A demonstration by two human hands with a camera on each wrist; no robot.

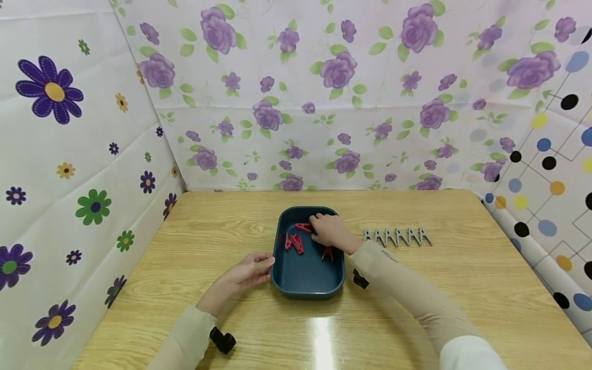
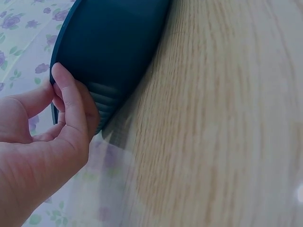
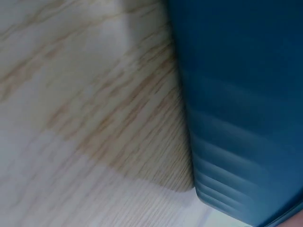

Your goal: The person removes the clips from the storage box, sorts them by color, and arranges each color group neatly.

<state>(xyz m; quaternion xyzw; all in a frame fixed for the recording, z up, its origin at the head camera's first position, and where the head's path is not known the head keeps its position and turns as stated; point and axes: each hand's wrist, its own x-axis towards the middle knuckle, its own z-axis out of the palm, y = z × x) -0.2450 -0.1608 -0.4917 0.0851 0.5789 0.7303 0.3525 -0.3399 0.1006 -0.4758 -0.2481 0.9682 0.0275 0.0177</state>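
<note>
A dark blue-green plastic bin [image 1: 302, 290] stands on the table with several red clothespins [image 1: 297, 244] scattered inside. My left hand [image 1: 250, 271] grips the bin's left rim; in the left wrist view its fingers lie against the outer wall [image 2: 120, 42]. Over the far right of the bin, my right hand [image 1: 329, 229] reaches in with fingers bent downward. One red clothespin [image 1: 302, 226] lies right by its fingertips, another [image 1: 327, 253] below the palm. I cannot tell whether the right fingers hold anything. The right wrist view mostly shows the bin's outer side [image 3: 236, 118].
To the right of the bin, several grey clothespins [image 1: 390, 237] lie in a neat row on the wooden table [image 1: 222, 221], close to the right forearm. A flower-printed cloth [image 1: 296, 103] hangs behind the table, with patterned cloths at both sides.
</note>
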